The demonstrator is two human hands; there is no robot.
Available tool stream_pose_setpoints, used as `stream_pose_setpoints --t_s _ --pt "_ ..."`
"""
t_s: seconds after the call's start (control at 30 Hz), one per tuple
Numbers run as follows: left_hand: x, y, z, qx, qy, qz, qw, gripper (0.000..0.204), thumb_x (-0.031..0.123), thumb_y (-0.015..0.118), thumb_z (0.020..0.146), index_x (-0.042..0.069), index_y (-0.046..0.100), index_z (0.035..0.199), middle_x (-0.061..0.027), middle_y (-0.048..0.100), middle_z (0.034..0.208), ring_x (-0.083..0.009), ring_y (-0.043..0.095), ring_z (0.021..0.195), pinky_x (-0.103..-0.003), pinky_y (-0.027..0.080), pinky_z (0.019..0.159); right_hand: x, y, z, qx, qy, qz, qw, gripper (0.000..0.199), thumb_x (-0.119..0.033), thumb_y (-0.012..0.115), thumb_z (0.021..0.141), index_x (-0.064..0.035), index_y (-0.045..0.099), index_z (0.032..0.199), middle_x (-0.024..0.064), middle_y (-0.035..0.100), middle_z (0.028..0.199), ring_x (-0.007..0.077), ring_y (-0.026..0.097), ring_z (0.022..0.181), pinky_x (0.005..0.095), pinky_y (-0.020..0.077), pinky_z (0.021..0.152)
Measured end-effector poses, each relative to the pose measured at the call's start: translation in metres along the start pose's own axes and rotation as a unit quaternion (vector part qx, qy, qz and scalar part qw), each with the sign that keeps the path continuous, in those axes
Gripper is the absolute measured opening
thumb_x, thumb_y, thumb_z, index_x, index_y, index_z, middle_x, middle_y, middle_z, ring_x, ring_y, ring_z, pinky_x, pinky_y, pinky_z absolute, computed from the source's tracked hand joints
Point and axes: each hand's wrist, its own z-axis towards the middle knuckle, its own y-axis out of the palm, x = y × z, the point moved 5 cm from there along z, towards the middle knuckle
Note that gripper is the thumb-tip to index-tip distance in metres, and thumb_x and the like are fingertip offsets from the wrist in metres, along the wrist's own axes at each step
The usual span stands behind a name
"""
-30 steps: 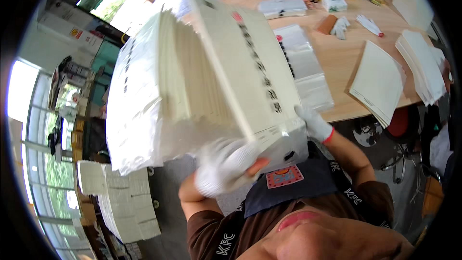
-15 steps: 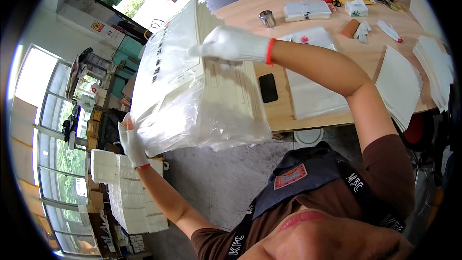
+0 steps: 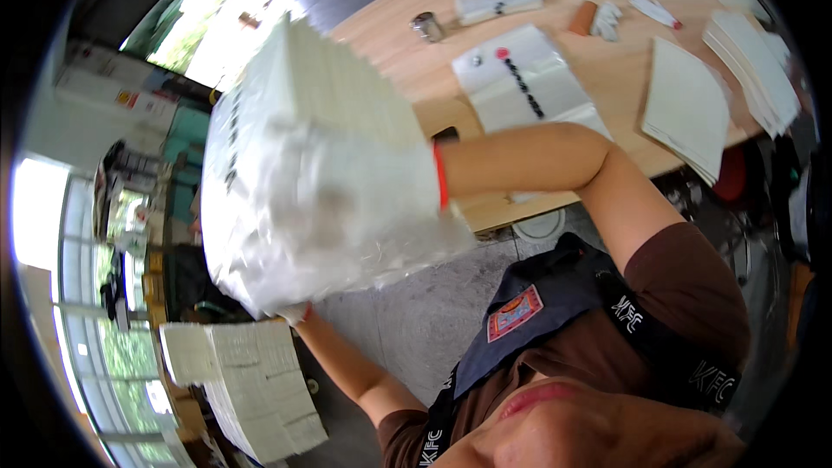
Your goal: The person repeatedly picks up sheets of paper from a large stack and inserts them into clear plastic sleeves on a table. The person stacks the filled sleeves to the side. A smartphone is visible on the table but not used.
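A thick stack of off-white paper sheets stands tilted inside a clear plastic bag with dark print on its side. My right hand, in a white knit glove with a red cuff, lies across the near side of the bag. Motion smears its fingers. Under the bag's lower corner is my left hand, also gloved; only the wrist end shows, pressed up against the plastic, with the fingers hidden. A black phone shows partly behind my right wrist.
On the wooden table lie a printed plastic bag, a metal tin, spare gloves and loose paper stacks. A tall paper pile stands at lower left. A white bucket sits below the table edge.
The bagged stack has shifted left and toward me. My left hand has moved from its left side to under its lower corner. My right hand has come down from its upper edge.
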Motion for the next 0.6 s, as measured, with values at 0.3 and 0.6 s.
stream_pose_setpoints --t_s 0.3,0.6 --pt "-0.162 0.058 -0.409 -0.125 -0.635 -0.04 0.762 0.04 0.031 0.053 0.09 0.003 0.056 0.118 -0.0133 0.062 0.11 -0.0222 0.061 0.098 -0.035 0.049 0.083 -0.004 0.062 -0.332 -0.391 0.351 0.052 0.849 0.028 -0.032 0.051 0.086 -0.0117 0.063 0.101 0.0075 0.06 0.113 0.0247 0.058 0.101 0.0396 0.0467 0.084" --pt "-0.009 0.422 -0.292 -0.563 -0.083 0.121 0.813 0.022 0.026 0.065 0.081 0.011 0.064 0.096 -0.0139 0.062 0.102 -0.0301 0.058 0.097 -0.04 0.045 0.08 -0.065 -0.072 -0.454 -0.117 0.689 -0.07 0.712 0.029 -0.036 0.05 0.089 -0.0133 0.065 0.101 0.0138 0.065 0.094 0.0333 0.062 0.086 0.0409 0.0493 0.076"
